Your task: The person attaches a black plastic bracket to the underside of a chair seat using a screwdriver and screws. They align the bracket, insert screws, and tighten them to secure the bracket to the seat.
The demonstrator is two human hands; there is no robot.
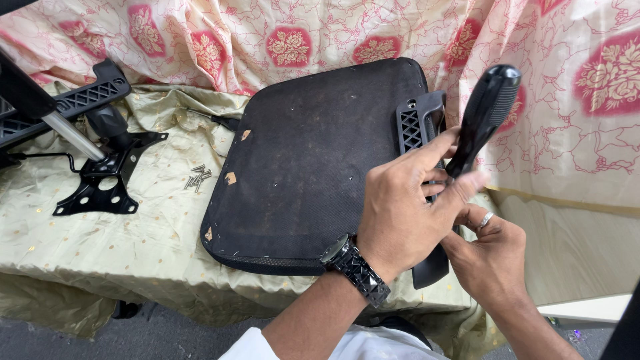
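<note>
A black chair seat (313,167) lies upside down on a cloth-covered table. A black plastic armrest (419,123) sits along its right edge. My left hand (407,207), with a dark wristwatch, grips the lower part of a black ribbed screwdriver handle (490,107) that tilts up to the right over the armrest. My right hand (490,257), with a ring on one finger, is just below and right of the left hand. Its fingers curl in towards the armrest and are partly hidden, so I cannot tell what they hold.
A small heap of screws (198,177) lies left of the seat. A black metal mounting plate with a gas cylinder (100,180) and another armrest (80,100) lie at the far left. The gold cloth (100,247) drapes over the table's front edge. Floral fabric (287,33) hangs behind.
</note>
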